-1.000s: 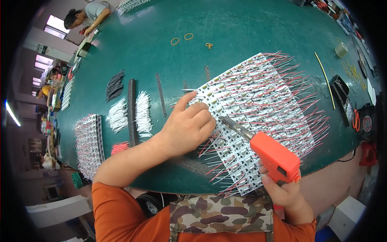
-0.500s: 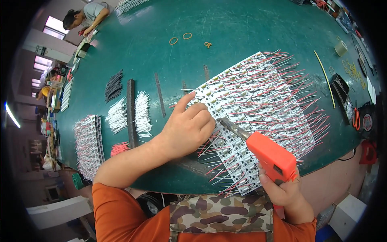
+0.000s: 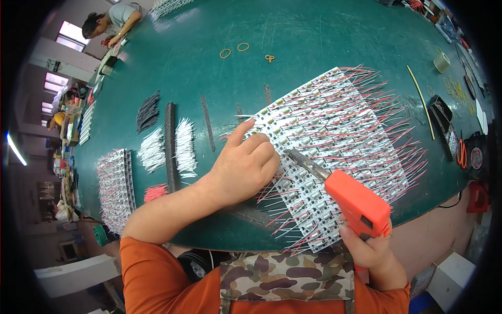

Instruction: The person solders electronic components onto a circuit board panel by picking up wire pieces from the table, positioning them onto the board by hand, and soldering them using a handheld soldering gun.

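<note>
A sheet of white circuit boards with rows of small components and red and white wires lies on the table before me. My left hand rests over its left edge, index finger reaching forward and the other fingers curled under. Whatever those fingers pinch is hidden beneath the hand. In my right hand is an orange-red soldering gun, gripped by its handle. Its dark metal tip points left, over the boards just right of my left fingers; whether it touches them I cannot tell.
Left of my forearm lie bundles of white wires, black wires and red wires, a dark bar and a wired board stack. Rubber bands and a solder spool lie farther off. Another person works far left.
The soldering gun and my right hand have shifted slightly to the right, drawing the tip a little away from my left fingers. My left hand has barely moved.
</note>
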A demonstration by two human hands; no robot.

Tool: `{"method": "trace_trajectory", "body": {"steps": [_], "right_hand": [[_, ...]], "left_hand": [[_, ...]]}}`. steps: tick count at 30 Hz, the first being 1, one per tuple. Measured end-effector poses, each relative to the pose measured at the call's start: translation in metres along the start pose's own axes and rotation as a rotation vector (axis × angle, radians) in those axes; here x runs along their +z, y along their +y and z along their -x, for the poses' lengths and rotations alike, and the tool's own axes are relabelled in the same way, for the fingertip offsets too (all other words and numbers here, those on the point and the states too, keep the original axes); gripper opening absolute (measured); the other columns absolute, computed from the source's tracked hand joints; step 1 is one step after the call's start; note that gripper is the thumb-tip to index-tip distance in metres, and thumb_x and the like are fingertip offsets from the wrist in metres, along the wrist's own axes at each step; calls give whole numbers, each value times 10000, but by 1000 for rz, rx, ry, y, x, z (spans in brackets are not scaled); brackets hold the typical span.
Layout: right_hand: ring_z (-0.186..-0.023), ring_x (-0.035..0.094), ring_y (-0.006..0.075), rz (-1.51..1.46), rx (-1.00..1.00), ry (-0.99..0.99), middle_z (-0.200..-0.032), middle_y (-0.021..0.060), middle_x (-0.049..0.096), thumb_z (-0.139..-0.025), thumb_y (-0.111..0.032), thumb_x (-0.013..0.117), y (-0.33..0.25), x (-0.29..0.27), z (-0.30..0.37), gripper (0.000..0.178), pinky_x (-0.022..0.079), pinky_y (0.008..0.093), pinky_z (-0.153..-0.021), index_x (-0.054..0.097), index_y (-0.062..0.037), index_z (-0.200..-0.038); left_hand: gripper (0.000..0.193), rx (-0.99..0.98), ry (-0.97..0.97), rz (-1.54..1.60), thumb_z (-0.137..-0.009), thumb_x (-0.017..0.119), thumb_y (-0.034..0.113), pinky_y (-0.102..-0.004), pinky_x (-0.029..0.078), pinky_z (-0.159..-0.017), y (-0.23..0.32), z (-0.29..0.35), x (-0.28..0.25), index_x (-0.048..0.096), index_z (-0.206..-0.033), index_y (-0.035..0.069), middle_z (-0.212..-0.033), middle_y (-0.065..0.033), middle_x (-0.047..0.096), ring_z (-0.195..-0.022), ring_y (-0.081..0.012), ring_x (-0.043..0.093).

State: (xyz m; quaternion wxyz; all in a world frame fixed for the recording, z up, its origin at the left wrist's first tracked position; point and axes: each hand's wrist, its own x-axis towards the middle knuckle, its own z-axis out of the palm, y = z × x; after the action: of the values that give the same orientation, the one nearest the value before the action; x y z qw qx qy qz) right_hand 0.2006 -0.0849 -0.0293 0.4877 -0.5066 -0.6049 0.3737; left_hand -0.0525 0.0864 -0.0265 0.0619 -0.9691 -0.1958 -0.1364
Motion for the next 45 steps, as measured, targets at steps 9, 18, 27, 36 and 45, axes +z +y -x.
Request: {"method": "trace_trajectory", "body": {"steps": [9, 18, 27, 36, 45], "right_hand": [[-656, 589, 246, -13, 85, 16, -846, 109, 615, -786, -21, 696, -3, 0, 4, 265, 469, 339, -603, 618, 8, -1037], [-635, 595, 221, -24, 61, 39, -825, 91, 625, -803, -27, 693, -2, -5, 10, 255, 480, 318, -603, 623, 9, -1046], [-641, 600, 190, -195, 140, 65, -831, 74, 628, -801, 1, 700, 3, -3, 18, 309, 481, 297, -627, 601, 28, -1093], [-821, 678, 300, -7, -69, -84, -1020, 199, 660, -789, -2, 719, 9, -8, 11, 532, 526, 363, -776, 482, 94, -1255], [-870, 688, 320, -11, 59, -96, -1058, 229, 660, -787, -14, 717, 3, -7, 11, 535, 525, 364, -805, 493, 107, -1258]], "left_hand": [[170, -6, -8, -4, -735, 619, 104, -512, 396, -1042, 1, -1, 0, 645, -899, 64, -863, -47, 565, -971, -207, 609], [160, -74, -1, 4, -761, 613, 101, -495, 398, -1040, 2, 0, -3, 639, -918, 94, -898, -39, 581, -980, -206, 608], [169, -6, -44, 1, -757, 621, 97, -507, 406, -1032, 4, -2, -8, 652, -923, 102, -877, -17, 581, -948, -181, 627], [181, 22, -113, 15, -749, 631, 100, -518, 402, -1037, 2, -5, -11, 657, -928, 98, -874, -20, 581, -946, -186, 629], [178, 33, -145, 19, -755, 629, 114, -512, 402, -1045, 1, -9, -14, 652, -931, 96, -869, -33, 578, -931, -197, 630]]}}
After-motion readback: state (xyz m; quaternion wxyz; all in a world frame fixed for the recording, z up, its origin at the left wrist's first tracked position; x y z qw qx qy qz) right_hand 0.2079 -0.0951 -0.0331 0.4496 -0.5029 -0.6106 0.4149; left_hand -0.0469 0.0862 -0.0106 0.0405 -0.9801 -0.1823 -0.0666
